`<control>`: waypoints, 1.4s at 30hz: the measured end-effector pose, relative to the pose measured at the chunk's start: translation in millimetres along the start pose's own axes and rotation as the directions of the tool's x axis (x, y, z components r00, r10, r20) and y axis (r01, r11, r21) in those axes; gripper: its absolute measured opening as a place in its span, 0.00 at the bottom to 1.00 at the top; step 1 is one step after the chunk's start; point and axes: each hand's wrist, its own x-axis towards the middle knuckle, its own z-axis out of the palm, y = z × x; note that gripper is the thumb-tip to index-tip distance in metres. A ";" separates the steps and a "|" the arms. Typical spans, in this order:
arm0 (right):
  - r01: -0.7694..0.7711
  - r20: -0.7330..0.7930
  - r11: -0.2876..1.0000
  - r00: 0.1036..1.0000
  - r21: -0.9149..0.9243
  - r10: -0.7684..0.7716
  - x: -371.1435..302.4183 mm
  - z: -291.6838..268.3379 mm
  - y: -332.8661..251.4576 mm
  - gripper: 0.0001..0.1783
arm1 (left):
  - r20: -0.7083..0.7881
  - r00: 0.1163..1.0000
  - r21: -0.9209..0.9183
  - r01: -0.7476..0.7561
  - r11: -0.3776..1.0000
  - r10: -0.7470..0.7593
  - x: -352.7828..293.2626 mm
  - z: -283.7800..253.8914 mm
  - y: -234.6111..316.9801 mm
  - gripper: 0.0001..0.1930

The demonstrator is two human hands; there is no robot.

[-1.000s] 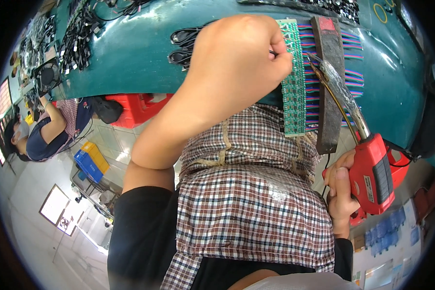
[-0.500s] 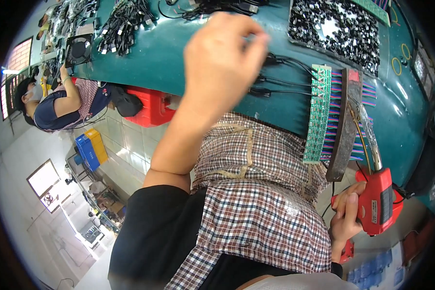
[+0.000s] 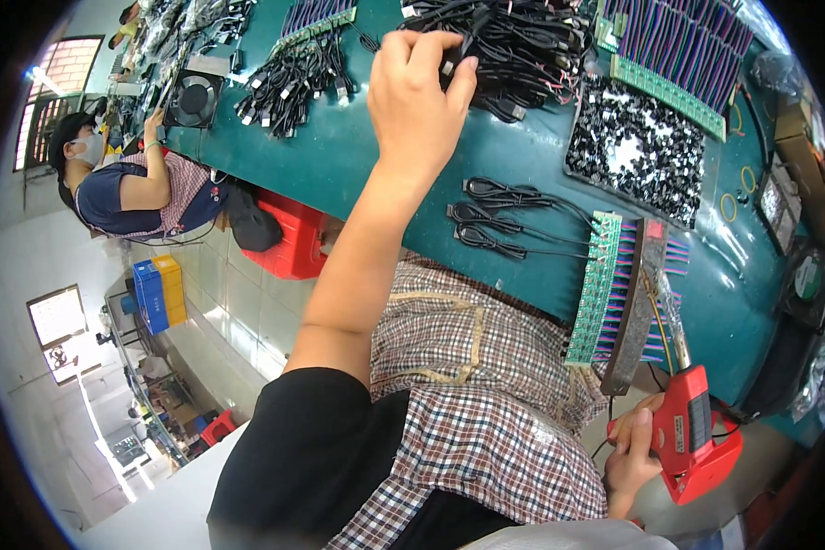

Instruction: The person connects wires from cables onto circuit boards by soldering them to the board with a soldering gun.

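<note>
My left hand (image 3: pixel 419 103) reaches over a pile of black USB cables (image 3: pixel 513 55) at the back of the bench. Its thumb and fingers curl around a black cable at the pile's edge. In my right hand (image 3: pixel 634 449) is a red soldering gun (image 3: pixel 690 423), its metal tip pointing up at a green circuit board strip (image 3: pixel 594 289). A dark bar (image 3: pixel 634 312) lies across the colored ribbon wires beside this strip. Three coiled black cables (image 3: pixel 500 218) stretch left from the strip's upper end, lying on the green bench.
A tray of small black and white parts (image 3: pixel 573 170) stands behind the strip. More board strips with ribbon wires (image 3: pixel 678 46) lie at the back right. At left are another cable bundle (image 3: pixel 289 96), a black fan (image 3: pixel 192 99) and a seated person (image 3: pixel 124 188) beside a red stool (image 3: pixel 289 240).
My left hand has moved away from the board strip to the cable pile and closed on a cable there. My right hand keeps the soldering gun; the view has shifted, showing more of the bench's back.
</note>
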 end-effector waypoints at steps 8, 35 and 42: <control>-0.014 -0.102 1.000 0.995 -0.002 0.013 -1.3 0.0 8.3 0.05 | 0.415 0.909 0.015 -0.037 0.999 0.028 -29.3 -38.8 5.6 0.11; -0.010 -0.126 0.999 0.992 0.035 0.014 -3.5 1.8 4.6 0.03 | 0.215 0.959 -0.371 -0.098 0.924 0.188 -41.8 19.2 51.6 0.09; -0.008 -0.112 0.999 0.994 0.046 0.013 -1.7 2.2 3.4 0.05 | 0.109 0.973 -0.428 -0.138 0.893 0.203 -45.9 26.4 54.2 0.06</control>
